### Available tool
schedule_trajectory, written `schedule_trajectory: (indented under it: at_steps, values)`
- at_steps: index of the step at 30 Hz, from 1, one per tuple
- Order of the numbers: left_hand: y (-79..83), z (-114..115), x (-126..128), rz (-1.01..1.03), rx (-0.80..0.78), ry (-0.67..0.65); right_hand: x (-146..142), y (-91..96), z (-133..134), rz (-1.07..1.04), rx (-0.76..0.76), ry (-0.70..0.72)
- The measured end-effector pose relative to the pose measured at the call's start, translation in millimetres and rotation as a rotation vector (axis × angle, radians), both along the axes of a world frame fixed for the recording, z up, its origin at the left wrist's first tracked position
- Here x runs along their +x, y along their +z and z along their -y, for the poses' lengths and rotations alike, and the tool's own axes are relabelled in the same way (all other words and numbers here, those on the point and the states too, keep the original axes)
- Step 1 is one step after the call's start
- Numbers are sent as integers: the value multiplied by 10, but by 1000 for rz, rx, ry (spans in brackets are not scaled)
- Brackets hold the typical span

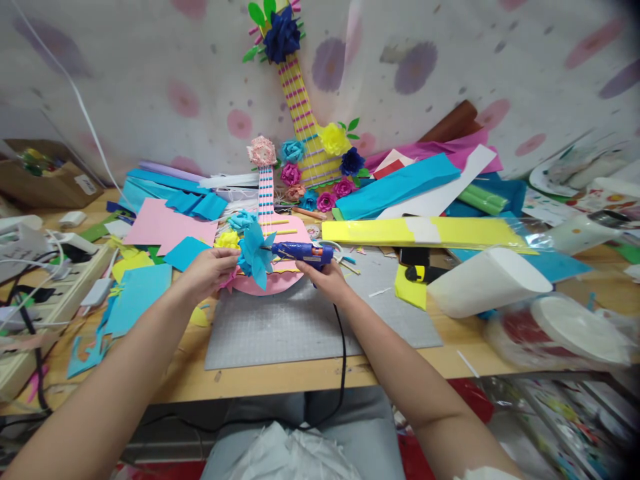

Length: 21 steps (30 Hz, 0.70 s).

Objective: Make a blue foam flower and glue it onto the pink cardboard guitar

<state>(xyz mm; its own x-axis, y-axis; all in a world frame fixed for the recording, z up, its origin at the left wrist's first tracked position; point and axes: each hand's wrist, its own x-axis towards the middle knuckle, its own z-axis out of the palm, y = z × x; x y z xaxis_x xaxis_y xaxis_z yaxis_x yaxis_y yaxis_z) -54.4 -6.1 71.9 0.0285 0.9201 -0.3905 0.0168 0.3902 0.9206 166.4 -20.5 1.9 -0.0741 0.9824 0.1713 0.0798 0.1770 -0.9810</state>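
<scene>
My right hand point(325, 275) is wrapped round a blue hot glue gun point(303, 253), whose nozzle points left. Its tip meets a blue paper flower point(257, 259); whether it touches a petal I cannot tell. The flower is pinched at its left side by my left hand point(216, 268). Behind both lies a pink paper guitar point(293, 233) with a pale pink flower at its head and more flowers on the left of its body. The guitar rests partly on a grey cutting mat point(280, 333). A black cord point(343, 360) hangs from the glue gun over the table edge.
A yellow paper guitar point(305, 120) with flowers leans on the back wall. Blue and pink sheets point(170, 223) lie at left beside a power strip point(37, 327). A yellow roll point(370, 232), a white roll point(490, 283) and a wrapped tub point(560, 330) are at right.
</scene>
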Motion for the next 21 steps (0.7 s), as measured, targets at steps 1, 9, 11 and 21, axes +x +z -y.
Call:
schedule_trajectory:
  at_steps: [1,9,11,21]
  values:
    - [4,-1,-3,-1,3,0,7,1,2,15,10,1]
    - [24,-12,-7,6,7,22,34,-26,15,86,109,62]
    - [15,-17,-10,1,15,23,39,-41,12,92,112,55]
    - [-64,-71,-85,3,34,23,42,-53,22,95,111,77]
